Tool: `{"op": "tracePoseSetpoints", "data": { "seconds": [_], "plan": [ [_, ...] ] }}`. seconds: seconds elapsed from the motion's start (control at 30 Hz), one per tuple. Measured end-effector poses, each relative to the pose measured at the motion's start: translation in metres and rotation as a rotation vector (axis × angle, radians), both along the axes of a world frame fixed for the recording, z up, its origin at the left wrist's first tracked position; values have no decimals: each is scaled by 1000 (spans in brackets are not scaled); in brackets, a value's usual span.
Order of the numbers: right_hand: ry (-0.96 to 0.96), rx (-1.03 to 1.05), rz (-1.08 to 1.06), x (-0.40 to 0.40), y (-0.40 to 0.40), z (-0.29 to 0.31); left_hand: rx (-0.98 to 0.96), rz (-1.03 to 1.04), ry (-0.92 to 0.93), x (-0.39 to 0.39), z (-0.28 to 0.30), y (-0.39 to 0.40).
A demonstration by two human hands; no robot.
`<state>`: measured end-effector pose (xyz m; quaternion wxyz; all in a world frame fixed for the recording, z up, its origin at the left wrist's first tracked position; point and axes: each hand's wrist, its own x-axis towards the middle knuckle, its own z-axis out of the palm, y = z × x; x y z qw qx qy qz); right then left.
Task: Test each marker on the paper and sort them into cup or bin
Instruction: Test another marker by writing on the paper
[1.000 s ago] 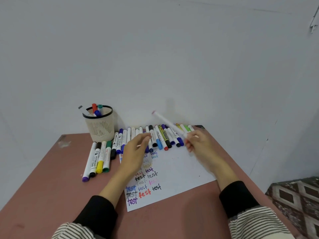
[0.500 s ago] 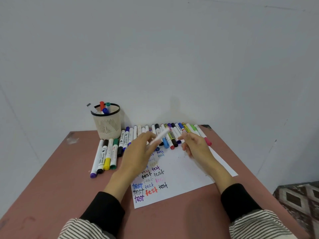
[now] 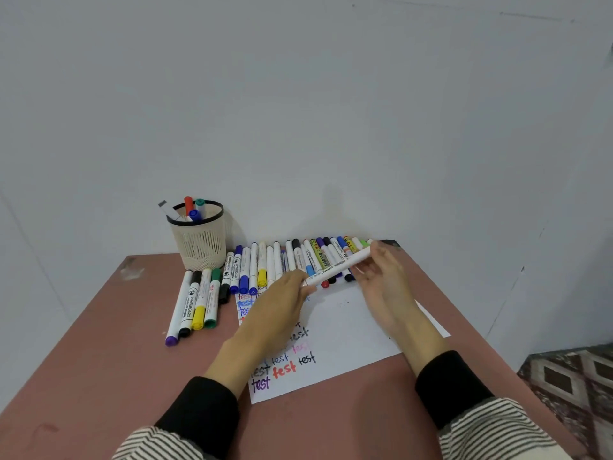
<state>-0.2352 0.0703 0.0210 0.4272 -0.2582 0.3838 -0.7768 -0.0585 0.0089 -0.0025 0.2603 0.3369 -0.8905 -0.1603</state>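
White-barrelled marker, held level above the far edge of the paper: left hand pinches its near end, right hand grips its far end, where half a second ago the left alone pinched it while the right hovered apart. Paper lies on the reddish-brown surface, rows of "test" along its left side. Mesh cup with several markers stands far left, as before; row of loose markers unchanged behind the paper.

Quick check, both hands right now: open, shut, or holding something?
Left hand: pinches one end of the slim white marker.
Right hand: grips that marker's other end.
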Motion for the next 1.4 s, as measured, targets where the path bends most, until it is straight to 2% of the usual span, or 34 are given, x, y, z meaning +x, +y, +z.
{"op": "tracePoseSetpoints", "data": {
  "seconds": [0.1, 0.2, 0.27, 0.43, 0.6, 0.83, 0.97, 1.07, 1.13, 1.23, 1.27, 1.4],
  "plan": [
    [-297, -54, 90, 7, 3, 3, 17, -80, -101, -1, -5, 4],
    [-446, -56, 66, 6, 4, 2, -5, -104, -172, -3, 0, 8],
    [-462, -43, 40, 3, 3, -1, -72, -116, -227, -6, 5, 14],
    [-546, -4, 9, -8, 0, -9, -414, -87, -426, -15, 4, 21],
    [-577, 48, -11, -12, -3, -14, -463, -87, -455, -18, -1, 21],
    [-549, 44, -22, -13, -3, -13, -481, -78, -393, -17, -4, 21],
    [-492, -1, -17, -4, 0, -9, -508, -40, -316, -11, -5, 18],
    [-423, -51, 93, 2, 3, 0, -440, -3, -198, -5, -4, 12],
    [-215, 12, 108, 8, 4, 3, -386, -3, -126, -3, -1, 9],
    [345, 247, 4, 22, 3, 2, -363, -12, -89, -3, 2, 8],
    [448, 284, -2, 26, 3, 0, -357, -13, -97, -2, 3, 8],
    [502, 294, -14, 26, 3, -3, -310, -30, -70, -1, 5, 8]
  ]
}}
